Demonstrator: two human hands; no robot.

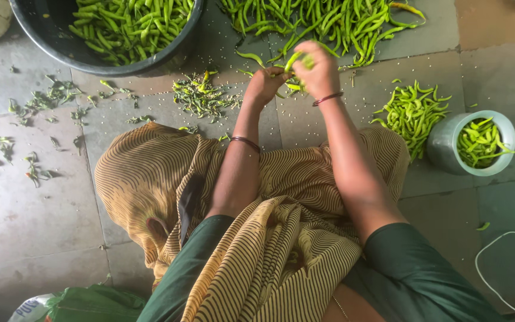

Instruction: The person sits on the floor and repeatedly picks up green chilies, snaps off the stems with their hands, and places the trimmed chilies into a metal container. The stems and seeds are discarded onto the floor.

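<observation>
The right hand (319,70) is curled closed around a few green chillies (296,59), the fingers bent over them. The left hand (265,83) is pinched shut on the lower end of the same chillies, touching the right hand. Both hang over the tiled floor (43,203), near its far edge, just in front of a loose chilli heap (329,21). A black tub (177,50) of chillies stands far left; a metal pot (445,146) with chillies stands right.
</observation>
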